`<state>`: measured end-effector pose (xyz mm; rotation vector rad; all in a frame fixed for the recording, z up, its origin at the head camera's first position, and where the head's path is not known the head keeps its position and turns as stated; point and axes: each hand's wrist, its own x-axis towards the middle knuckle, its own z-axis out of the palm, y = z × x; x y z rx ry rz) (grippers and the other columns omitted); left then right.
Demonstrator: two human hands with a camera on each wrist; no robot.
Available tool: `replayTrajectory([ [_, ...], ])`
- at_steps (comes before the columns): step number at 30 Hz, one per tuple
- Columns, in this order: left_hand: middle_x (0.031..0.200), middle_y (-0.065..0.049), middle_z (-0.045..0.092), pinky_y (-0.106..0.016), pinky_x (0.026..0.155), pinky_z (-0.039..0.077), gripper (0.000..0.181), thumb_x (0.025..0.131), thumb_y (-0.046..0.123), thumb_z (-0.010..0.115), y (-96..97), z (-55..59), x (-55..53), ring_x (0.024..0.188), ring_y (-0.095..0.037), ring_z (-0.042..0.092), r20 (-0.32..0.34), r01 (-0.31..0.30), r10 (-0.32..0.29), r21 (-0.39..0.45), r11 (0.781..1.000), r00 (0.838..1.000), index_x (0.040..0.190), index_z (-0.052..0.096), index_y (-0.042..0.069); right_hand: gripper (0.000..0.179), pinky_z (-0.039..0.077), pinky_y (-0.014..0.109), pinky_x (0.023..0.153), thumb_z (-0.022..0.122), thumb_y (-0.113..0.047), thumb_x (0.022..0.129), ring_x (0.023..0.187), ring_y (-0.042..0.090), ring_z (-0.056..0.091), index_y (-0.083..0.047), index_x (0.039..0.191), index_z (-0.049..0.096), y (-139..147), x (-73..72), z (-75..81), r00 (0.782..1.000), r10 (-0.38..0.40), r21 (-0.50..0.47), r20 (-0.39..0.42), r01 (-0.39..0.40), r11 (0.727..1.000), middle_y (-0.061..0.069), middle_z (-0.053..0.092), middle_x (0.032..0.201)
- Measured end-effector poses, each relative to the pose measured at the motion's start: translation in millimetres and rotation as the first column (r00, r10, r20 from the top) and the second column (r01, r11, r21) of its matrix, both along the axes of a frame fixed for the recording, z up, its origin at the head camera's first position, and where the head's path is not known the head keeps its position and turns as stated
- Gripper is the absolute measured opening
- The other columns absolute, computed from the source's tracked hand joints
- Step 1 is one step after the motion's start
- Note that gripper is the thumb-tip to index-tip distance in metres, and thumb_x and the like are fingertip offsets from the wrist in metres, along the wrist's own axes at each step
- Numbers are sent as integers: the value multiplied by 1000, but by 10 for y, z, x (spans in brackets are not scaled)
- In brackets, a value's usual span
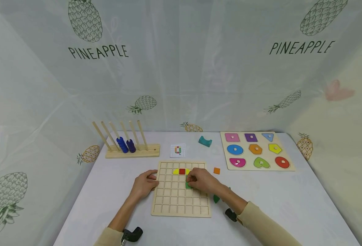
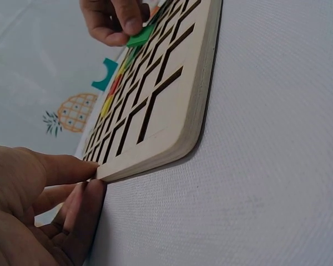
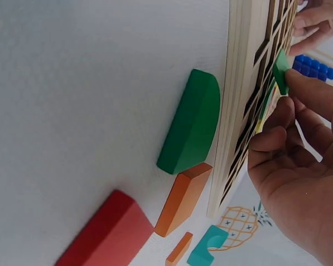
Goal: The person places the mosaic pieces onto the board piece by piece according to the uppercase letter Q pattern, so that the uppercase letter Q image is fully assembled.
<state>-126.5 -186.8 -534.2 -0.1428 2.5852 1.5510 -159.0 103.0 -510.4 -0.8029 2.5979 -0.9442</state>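
Observation:
A wooden grid board [image 1: 168, 200] lies flat on the white table. Its left edge is held by my left hand [image 1: 144, 185], with thumb and fingertips together at the rim in the left wrist view. Between the thumb and fingers of my right hand [image 1: 203, 180] is a green square tile [image 2: 141, 36], pinched over the right half of the grid. A red tile [image 1: 182, 171] sits in an upper row between two yellow pieces [image 1: 176, 171], the right one partly hidden by my right hand. Behind the board lies a small pattern card [image 1: 177, 155].
Right of the board lie a green curved block [image 3: 193, 122], orange blocks [image 1: 216, 171] and a red block [image 3: 108, 230]. A teal notched block [image 1: 205, 141] lies farther back. A peg stand [image 1: 132, 151] with blue beads stands at back left, a shape puzzle [image 1: 227, 150] at back right.

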Motion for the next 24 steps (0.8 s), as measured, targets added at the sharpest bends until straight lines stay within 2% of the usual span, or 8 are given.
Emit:
replayTrajectory([
  [14, 103, -12, 66, -29, 62, 60, 52, 83, 4, 75, 7, 9, 28, 86, -19, 71, 1, -4, 4, 34, 999, 1000, 133, 62, 0, 5, 47, 21, 63, 75, -20, 91, 72, 7, 51, -15, 92, 73, 2, 5, -45, 1000, -1, 17, -22, 1, 1000, -12, 56, 79],
  [21, 103, -11, 67, -29, 63, 60, 51, 83, 4, 74, 23, 3, 26, 87, -19, 71, 2, -7, 7, 22, 1000, 1000, 133, 63, 1, 6, 47, 20, 62, 74, -17, 92, 72, 6, 51, -20, 86, 72, -1, 5, -48, 999, 16, 29, -37, -15, 999, -12, 56, 77],
  [24, 103, -11, 67, -29, 63, 60, 51, 83, 3, 74, 25, 3, 23, 87, -19, 72, -1, -7, 7, 21, 1000, 1000, 133, 63, 1, 4, 47, 21, 62, 74, -17, 91, 72, 6, 51, -19, 89, 72, 5, 2, -55, 1000, 10, 21, -26, -10, 1000, -12, 56, 77],
])
